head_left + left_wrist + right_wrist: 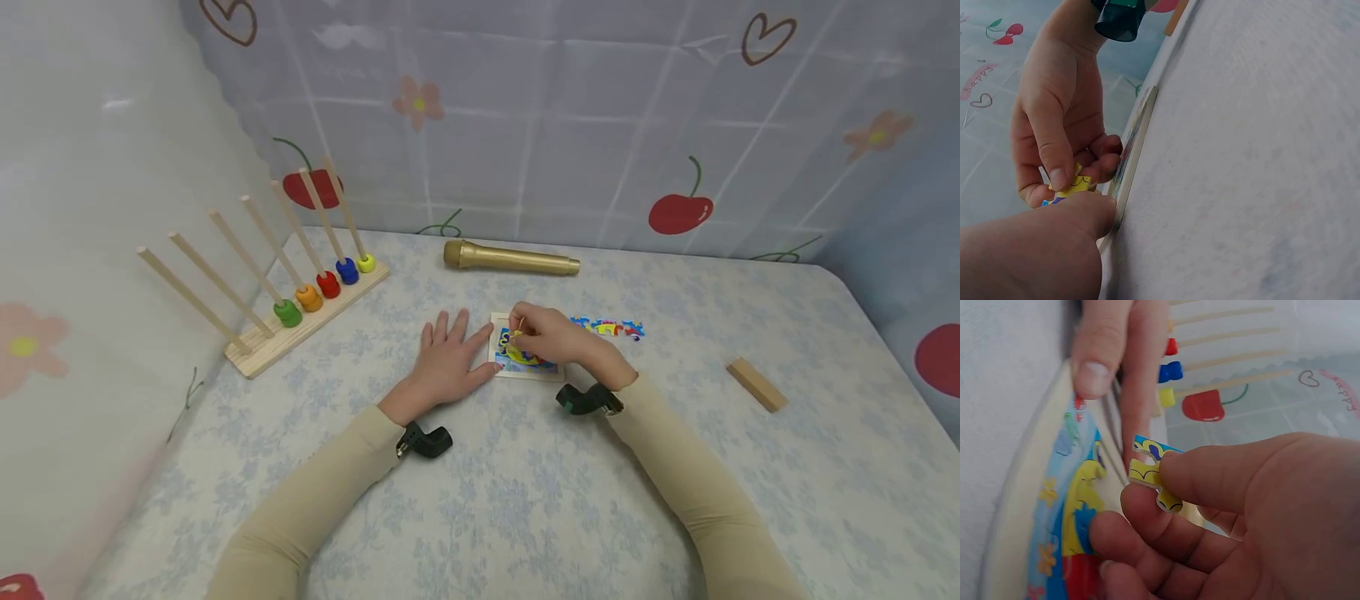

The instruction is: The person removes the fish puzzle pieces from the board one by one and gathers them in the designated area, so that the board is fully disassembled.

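Between thumb and fingers, my right hand (553, 332) pinches a yellow and blue jigsaw piece (1155, 475), held just above the puzzle board. The puzzle board (525, 377) has a pale wooden frame and a colourful picture, partly covered by the right hand. My left hand (448, 363) lies with fingers spread on the tabletop, its thumb (1092, 378) and index finger touching the board's left edge. Beyond the right hand, several loose jigsaw pieces (607, 327) lie in a row on the table.
A wooden peg stand (307, 329) with coloured beads is at the left. A gold microphone (512, 258) lies behind the board, near the back edge. To the right is a wooden block (756, 385). A patterned curtain (525, 125) hangs behind the table.
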Demonstrator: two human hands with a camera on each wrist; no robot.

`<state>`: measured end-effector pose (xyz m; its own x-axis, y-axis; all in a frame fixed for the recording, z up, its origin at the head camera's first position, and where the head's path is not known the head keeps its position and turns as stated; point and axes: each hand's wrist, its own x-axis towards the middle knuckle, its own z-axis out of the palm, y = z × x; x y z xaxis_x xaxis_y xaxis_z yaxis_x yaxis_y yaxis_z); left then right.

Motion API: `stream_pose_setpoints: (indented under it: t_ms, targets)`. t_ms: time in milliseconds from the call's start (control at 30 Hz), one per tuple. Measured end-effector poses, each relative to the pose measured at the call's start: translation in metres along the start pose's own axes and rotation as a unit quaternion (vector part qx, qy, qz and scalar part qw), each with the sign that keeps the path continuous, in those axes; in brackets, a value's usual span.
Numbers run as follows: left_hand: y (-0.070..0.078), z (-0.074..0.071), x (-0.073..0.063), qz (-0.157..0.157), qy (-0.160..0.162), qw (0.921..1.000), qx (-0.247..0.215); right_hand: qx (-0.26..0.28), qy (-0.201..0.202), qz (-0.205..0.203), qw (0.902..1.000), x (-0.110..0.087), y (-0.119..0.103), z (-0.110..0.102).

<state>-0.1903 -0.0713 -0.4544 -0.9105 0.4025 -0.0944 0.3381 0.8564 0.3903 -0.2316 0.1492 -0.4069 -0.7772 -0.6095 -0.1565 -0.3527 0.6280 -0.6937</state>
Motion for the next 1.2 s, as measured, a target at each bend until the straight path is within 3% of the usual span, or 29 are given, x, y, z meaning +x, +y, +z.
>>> stream_pose_setpoints:
  t_ms: [267, 433, 633, 800, 967, 1200]
  targets:
    - [0.002, 0.001, 0.000, 0.001, 0.005, 1.0000, 0.004, 0.025, 0.024, 0.017, 0.9992, -0.011, 0.007, -0.018]
    - [0.003, 0.002, 0.000, 0.003, 0.005, 1.0000, -0.003, 0.042, 0.062, 0.056, 0.9956, -0.026, 0.020, -0.029]
    - [0.003, 0.000, -0.002, -0.002, 0.001, 1.0000, -0.009, 0.027, 0.077, 0.097, 0.9920, -0.045, 0.044, -0.039]
    - [0.001, 0.000, -0.002, -0.005, -0.002, 1.0000, -0.004, 0.039, 0.078, 0.117, 0.9893, -0.059, 0.055, -0.043]
    - [0.001, 0.001, -0.001, -0.001, 0.000, 1.0000, -0.003, 0.064, 0.081, 0.100, 0.9896, -0.067, 0.061, -0.041]
    - [0.001, 0.000, -0.002, 0.000, 0.001, 1.0000, -0.007, 0.047, 0.082, 0.146, 0.9848, -0.064, 0.067, -0.039]
